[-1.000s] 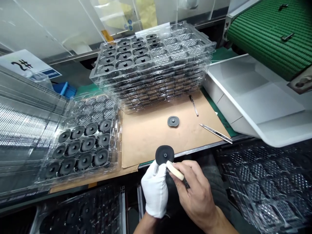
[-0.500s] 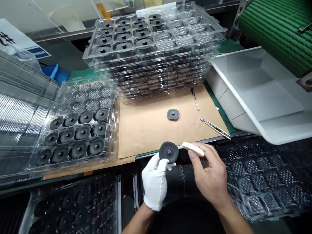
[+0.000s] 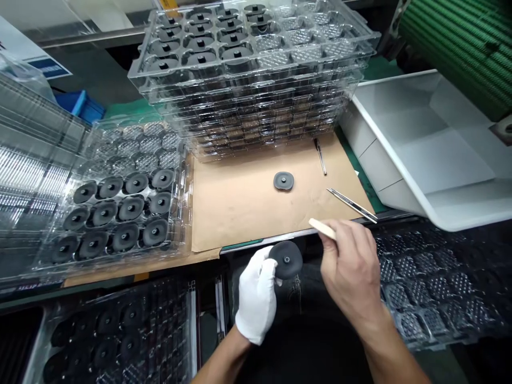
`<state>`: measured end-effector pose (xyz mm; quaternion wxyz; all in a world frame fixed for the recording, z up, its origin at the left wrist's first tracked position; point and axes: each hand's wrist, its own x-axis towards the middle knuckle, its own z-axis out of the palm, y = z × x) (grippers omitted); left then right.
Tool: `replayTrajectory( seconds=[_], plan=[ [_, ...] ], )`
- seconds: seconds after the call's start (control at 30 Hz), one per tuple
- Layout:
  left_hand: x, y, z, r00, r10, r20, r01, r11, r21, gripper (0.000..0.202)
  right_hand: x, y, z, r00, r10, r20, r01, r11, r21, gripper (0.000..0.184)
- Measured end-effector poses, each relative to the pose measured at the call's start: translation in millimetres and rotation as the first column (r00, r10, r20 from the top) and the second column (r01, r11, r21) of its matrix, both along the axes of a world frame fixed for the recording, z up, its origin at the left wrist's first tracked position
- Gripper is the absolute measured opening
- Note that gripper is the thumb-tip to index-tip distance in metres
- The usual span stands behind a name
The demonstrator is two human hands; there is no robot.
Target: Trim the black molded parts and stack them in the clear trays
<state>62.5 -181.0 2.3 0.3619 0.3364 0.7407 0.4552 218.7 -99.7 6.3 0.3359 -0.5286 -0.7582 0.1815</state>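
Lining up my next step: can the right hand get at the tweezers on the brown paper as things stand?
Probably yes. The right hand sits just below the tweezers, and nothing appears to lie between them on the brown paper. It is holding a white block, though, which it would likely have to put down first.

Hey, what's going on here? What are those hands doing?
A person is working with both hands. The white-gloved left hand holds a black round disc by its edge, and the bare right hand holds a pale stick near it, not touching it. Another disc lies on a brown paper sheet near some tweezers. More discs sit in a clear plastic tray.
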Motion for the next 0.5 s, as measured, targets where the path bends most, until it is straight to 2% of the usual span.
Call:
replayTrajectory(
  seconds=[0.03, 0.07, 0.17, 0.23, 0.33, 0.5],
  plan=[
    [0, 0, -0.3, 1.0, 0.013, 0.011, -0.013, 1.0, -0.008, 0.036, 1, -1, -1.4, 0.998, -0.042, -0.045, 0.042, 0.999, -0.001, 0.024],
    [-1, 1, -0.8, 1.0, 0.019, 0.017, -0.018, 1.0, -0.006, 0.036, 2, -3, -1.5, 0.994, -0.015, -0.107, 0.012, 1.0, -0.028, 0.024],
    [-2, 3, -2.8, 1.0, 0.012, 0.001, -0.012, 1.0, 0.013, 0.033, -3, -14, 4.1, 0.944, 0.157, -0.289, -0.203, 0.97, -0.136, 0.024],
    [-2, 5, -4.0, 0.999, 0.017, -0.03, -0.016, 0.999, 0.028, 0.028, -11, -23, 8.9, 0.92, 0.195, -0.341, -0.263, 0.951, -0.164, 0.026],
    [-1, 7, -3.6, 0.998, 0.056, -0.004, -0.056, 0.998, 0.032, 0.025, -21, -34, 10.8, 0.941, 0.196, -0.275, -0.236, 0.964, -0.121, 0.029],
    [1, 11, -1.2, 0.983, 0.157, 0.098, -0.162, 0.986, 0.05, 0.017, -24, -47, 2.9, 0.957, 0.229, -0.178, -0.243, 0.968, -0.064, 0.025]
  ],
)
